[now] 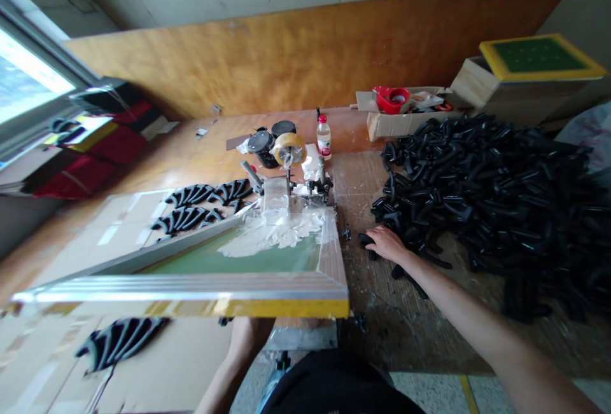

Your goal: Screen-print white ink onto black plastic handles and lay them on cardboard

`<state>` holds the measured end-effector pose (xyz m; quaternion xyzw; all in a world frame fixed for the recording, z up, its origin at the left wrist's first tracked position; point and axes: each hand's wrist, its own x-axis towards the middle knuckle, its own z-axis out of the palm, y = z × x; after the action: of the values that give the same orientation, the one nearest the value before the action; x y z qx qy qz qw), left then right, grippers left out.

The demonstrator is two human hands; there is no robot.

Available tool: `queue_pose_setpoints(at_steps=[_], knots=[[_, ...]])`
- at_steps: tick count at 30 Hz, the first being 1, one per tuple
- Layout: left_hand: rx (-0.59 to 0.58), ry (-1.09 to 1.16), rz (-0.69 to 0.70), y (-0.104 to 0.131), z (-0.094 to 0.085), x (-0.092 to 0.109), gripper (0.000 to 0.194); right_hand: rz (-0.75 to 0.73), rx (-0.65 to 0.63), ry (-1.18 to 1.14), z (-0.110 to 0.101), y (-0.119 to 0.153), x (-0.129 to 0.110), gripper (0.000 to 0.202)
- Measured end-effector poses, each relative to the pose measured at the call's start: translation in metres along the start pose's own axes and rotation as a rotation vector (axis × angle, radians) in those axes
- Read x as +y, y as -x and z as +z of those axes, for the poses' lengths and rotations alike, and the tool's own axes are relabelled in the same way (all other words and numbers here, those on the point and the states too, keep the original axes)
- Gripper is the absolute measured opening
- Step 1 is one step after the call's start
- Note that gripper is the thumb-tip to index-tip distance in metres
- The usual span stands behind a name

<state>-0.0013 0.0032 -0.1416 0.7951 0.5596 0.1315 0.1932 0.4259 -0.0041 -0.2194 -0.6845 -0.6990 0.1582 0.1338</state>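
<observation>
While the left hand [252, 331] is mostly hidden beneath the screen frame [191, 288], so that its opening and hold cannot be told, the right hand [384, 243] has its fingers nearly closed around a black curved piece [365, 240]. That piece sits at the right hand's nine o'clock, far nearer to it than to the left; its long axis is unclear under the fingers. From the right hand, the frame also lies toward nine, its near rail running roughly nine to three, and its near corner at seven stands between the hands. The heap of black pieces [477, 191] spreads from twelve to four; a bottle [324, 137] stands at eleven.
</observation>
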Motion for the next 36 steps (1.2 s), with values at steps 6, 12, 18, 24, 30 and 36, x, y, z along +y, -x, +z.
queue_pose_setpoints(at_steps=[6,12,18,24,30,36], knots=[[-0.291,0.015,0.311,-0.025,0.019,0.111,0.03,0.217,0.28,0.141,-0.042,0.03,-0.012,0.021],[-0.247,0.147,0.48,-0.018,0.008,0.127,0.037,0.343,0.452,-0.537,-0.068,0.055,-0.063,0.026],[-0.175,0.521,0.141,0.001,-0.015,0.042,0.024,0.289,0.154,-1.265,-0.014,0.052,-0.179,0.032],[0.166,0.744,-0.118,-0.025,-0.08,-0.007,0.035,-0.104,0.197,-0.481,0.044,0.027,-0.237,0.027],[0.452,0.989,0.066,-0.073,-0.152,0.02,0.041,-0.214,0.229,0.033,0.051,0.033,-0.249,0.034],[0.358,1.025,0.024,-0.051,-0.16,0.023,0.054,0.046,0.244,-0.381,0.026,0.048,-0.226,0.027]])
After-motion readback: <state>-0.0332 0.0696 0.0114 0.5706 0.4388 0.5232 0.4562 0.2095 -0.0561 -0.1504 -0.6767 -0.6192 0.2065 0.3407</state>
